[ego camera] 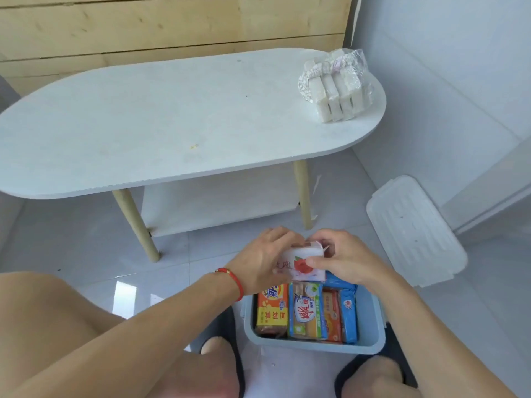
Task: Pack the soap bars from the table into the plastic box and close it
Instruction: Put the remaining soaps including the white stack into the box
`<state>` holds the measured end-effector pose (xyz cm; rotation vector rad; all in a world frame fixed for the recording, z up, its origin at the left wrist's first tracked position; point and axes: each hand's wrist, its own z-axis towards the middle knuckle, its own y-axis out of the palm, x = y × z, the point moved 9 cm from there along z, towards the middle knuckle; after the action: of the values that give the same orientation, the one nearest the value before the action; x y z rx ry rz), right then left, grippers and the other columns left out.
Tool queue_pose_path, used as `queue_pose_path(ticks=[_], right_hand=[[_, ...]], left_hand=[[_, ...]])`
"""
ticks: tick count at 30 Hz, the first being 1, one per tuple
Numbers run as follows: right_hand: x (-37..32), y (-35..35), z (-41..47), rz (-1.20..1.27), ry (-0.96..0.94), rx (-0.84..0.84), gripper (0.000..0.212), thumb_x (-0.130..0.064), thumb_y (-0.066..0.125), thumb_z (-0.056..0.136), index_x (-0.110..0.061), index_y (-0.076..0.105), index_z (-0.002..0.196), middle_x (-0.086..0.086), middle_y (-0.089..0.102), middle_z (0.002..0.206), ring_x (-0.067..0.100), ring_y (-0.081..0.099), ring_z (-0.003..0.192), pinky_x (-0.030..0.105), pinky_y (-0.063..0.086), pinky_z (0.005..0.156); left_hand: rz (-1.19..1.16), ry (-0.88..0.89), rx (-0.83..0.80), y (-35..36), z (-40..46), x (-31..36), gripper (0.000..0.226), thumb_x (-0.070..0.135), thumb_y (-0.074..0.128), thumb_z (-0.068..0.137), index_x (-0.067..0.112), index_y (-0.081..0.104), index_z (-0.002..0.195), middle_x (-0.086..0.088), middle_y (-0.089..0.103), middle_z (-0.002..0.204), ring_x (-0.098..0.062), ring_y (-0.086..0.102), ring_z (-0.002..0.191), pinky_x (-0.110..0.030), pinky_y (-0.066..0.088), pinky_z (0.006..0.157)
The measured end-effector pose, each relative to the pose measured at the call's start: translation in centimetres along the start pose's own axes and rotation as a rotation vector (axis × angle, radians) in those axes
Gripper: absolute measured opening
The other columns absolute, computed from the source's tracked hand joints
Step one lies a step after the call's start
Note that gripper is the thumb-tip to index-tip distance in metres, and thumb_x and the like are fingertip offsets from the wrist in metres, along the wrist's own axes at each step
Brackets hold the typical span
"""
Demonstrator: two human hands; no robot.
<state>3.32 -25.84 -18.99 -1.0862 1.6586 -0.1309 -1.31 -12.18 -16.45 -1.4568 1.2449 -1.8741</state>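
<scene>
A grey-blue plastic box point(313, 346) stands on the floor between my feet, holding several wrapped soap bars point(306, 311) side by side. Over its far edge I hold a white soap bar with a red rose print point(298, 268). My left hand point(265, 258) grips its left end and my right hand point(342, 258) grips its right end, thumb on the front. The box's translucent white lid point(413, 231) lies on the floor to the right. On the white oval table point(172, 119), at the far right end, sits a clear plastic pack of white soap bars point(339, 87).
The table has wooden legs point(138, 225) and a lower shelf point(218, 208). My bare knees and dark slippers fill the bottom of the view. A wooden slat wall stands behind the table and a white wall to the right. The floor is glossy grey tile.
</scene>
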Motion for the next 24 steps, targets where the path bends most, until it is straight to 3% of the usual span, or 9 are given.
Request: queue_pose_path(ticks=[4, 9, 13, 19, 24], right_hand=[[3.4, -1.1, 0.0, -0.148, 0.057, 0.226, 0.031, -0.025, 0.081, 0.084, -0.026, 0.068, 0.112, -0.005, 0.074, 0.107, 0.015, 0.069, 0.095, 0.033, 0.059, 0.079], [4.5, 0.9, 0.2, -0.107, 0.025, 0.181, 0.036, -0.023, 0.082, 0.085, -0.030, 0.065, 0.116, -0.006, 0.073, 0.114, 0.013, 0.070, 0.099, 0.034, 0.063, 0.080], [2.7, 3.9, 0.3, -0.253, -0.093, 0.265, 0.036, -0.020, 0.079, 0.087, -0.026, 0.065, 0.120, -0.004, 0.071, 0.114, 0.014, 0.066, 0.101, 0.027, 0.057, 0.082], [2.8, 6.5, -0.7, -0.298, -0.135, 0.337, 0.036, -0.013, 0.075, 0.090, -0.015, 0.062, 0.123, 0.005, 0.068, 0.115, 0.022, 0.066, 0.103, 0.037, 0.060, 0.084], [3.4, 7.5, -0.8, -0.389, -0.130, 0.320, 0.033, -0.012, 0.072, 0.092, -0.015, 0.060, 0.122, 0.005, 0.067, 0.113, 0.021, 0.066, 0.097, 0.037, 0.060, 0.079]], left_hand=[[0.036, -0.394, 0.023, 1.6, -1.7, -6.7, 0.061, 0.027, 0.071, 0.084, 0.022, 0.042, 0.138, -0.004, 0.047, 0.142, -0.023, 0.045, 0.127, -0.034, 0.047, 0.098], [-0.110, -0.621, -0.100, 4.9, -3.9, -10.5, 0.076, 0.031, 0.075, 0.083, 0.026, 0.033, 0.146, -0.005, 0.048, 0.145, -0.026, 0.052, 0.126, -0.039, 0.050, 0.102], [-0.212, -0.649, -0.090, 6.6, -4.4, -10.5, 0.085, 0.036, 0.078, 0.079, 0.033, 0.027, 0.147, -0.003, 0.046, 0.147, -0.025, 0.051, 0.128, -0.042, 0.052, 0.099], [-0.020, -0.436, -0.065, 7.4, -4.2, -8.4, 0.072, 0.030, 0.069, 0.084, 0.030, 0.030, 0.146, 0.001, 0.044, 0.145, -0.022, 0.045, 0.127, -0.038, 0.049, 0.099], [0.204, -0.381, 0.045, 6.1, -5.0, -6.7, 0.042, 0.018, 0.059, 0.088, 0.020, 0.043, 0.126, -0.002, 0.047, 0.127, -0.022, 0.050, 0.111, -0.036, 0.052, 0.084]])
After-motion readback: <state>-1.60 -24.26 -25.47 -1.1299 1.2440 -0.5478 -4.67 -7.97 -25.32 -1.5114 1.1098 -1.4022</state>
